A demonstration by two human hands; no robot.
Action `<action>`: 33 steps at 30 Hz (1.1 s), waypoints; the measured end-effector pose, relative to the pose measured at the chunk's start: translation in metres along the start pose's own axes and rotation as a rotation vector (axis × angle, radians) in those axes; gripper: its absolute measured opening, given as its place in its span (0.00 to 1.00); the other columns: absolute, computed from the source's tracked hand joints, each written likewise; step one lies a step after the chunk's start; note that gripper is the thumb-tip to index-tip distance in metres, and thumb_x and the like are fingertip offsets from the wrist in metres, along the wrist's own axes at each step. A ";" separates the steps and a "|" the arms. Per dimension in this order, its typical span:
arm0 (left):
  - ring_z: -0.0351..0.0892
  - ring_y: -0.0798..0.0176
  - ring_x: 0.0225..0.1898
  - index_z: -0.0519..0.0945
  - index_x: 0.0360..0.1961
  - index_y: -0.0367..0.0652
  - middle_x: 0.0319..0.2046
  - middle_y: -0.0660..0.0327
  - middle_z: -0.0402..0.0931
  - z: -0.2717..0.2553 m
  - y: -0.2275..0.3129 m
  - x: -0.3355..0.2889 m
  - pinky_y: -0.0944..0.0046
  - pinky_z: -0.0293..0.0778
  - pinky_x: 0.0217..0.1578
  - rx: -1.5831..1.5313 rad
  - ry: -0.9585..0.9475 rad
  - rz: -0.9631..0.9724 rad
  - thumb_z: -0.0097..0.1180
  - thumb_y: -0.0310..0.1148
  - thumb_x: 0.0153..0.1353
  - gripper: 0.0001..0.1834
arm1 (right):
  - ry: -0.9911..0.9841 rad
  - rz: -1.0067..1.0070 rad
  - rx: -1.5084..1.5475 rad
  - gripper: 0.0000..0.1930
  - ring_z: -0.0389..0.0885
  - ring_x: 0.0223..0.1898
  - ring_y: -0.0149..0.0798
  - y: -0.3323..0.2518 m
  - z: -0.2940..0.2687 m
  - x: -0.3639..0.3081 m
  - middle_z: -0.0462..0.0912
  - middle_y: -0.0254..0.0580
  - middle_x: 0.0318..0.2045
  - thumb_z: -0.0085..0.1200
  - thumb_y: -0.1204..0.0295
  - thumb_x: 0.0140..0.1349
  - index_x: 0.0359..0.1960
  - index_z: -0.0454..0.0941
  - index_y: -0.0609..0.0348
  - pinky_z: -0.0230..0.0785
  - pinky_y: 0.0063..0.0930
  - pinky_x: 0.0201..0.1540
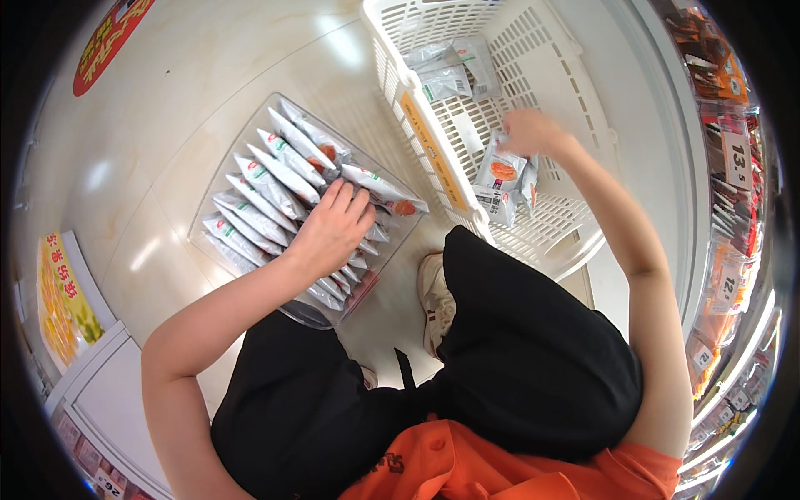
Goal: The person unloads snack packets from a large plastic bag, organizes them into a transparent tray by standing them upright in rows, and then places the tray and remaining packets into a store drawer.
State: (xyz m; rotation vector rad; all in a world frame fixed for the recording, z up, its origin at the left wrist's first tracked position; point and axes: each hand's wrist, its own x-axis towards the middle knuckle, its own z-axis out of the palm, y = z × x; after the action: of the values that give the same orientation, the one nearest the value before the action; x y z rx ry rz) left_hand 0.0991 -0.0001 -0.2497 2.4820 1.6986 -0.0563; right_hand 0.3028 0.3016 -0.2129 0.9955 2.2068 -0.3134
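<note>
My left hand [335, 223] rests on a clear plastic tray [200, 218] of silver-white snack packets [265, 185] standing in rows. Its fingers are bent and slightly apart, pressing on the packet tops; their tips are partly hidden. Just beyond them, one packet [383, 190] leans across the tray's right corner. My right hand [533, 133], a little blurred, reaches inside a white slatted basket [433, 158]. Its fingers pinch the upper edge of a silver snack packet [502, 169] with a round orange picture. Another packet [497, 205] lies just below that one.
More packets [450, 71] lie at the basket's far end. Store shelves with hanging goods [725, 183] and price tags run along the right. A white display unit [108, 400] stands at lower left. My knees [533, 333] and shoe [436, 304] are close to the tray and basket.
</note>
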 end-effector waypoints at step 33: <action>0.64 0.59 0.60 0.75 0.50 0.43 0.54 0.59 0.70 0.033 0.080 -0.018 0.40 0.49 0.61 -0.349 -0.311 0.077 0.59 0.40 0.51 0.24 | 0.722 -0.204 0.550 0.11 0.69 0.25 0.18 0.063 -0.009 -0.141 0.73 0.24 0.20 0.62 0.67 0.57 0.28 0.78 0.63 0.60 0.18 0.25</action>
State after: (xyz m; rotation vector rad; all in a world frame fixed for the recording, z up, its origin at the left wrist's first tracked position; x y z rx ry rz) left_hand 0.1688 -0.0494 -0.2734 2.1490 1.3553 -0.1204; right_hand 0.4113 0.2687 -0.1071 1.3186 2.9741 -0.7842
